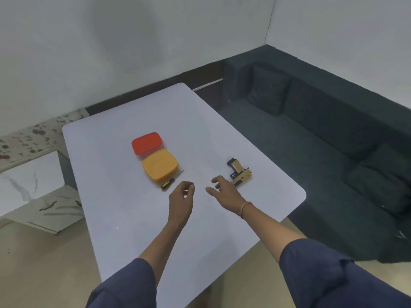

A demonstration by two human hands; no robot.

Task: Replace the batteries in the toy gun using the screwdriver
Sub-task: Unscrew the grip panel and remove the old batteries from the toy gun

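Dark blue sleeves (124, 285) reach over the smooth white tabletop (133, 218). The right hand (224, 191), fingers spread and empty, is just beside the near end of the gold-and-black toy gun (240, 173), which lies flat toward the right edge. The left hand (181, 197), loosely curled and holding nothing, is near the black-and-yellow screwdriver (168, 184), which lies just beside a rounded yellow plastic box (160, 165) with a red box (146, 143) behind it.
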